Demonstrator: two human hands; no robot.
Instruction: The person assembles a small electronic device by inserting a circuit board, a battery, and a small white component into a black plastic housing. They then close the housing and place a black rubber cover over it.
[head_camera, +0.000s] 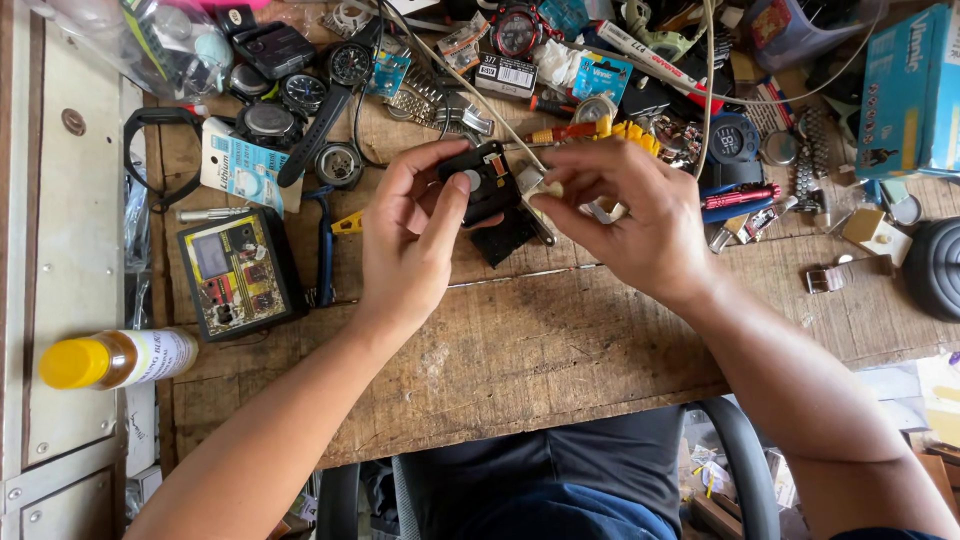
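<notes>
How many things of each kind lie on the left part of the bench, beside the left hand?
Yellow-capped bottle: 1
Black tester box: 1
Battery card: 1
Silver pen tool: 1
Total: 4

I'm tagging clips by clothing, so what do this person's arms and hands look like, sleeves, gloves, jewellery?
Both forearms are bare, no sleeves in view. The left hand and right hand wear no gloves, and no rings, watch or wristband show on either.
</notes>
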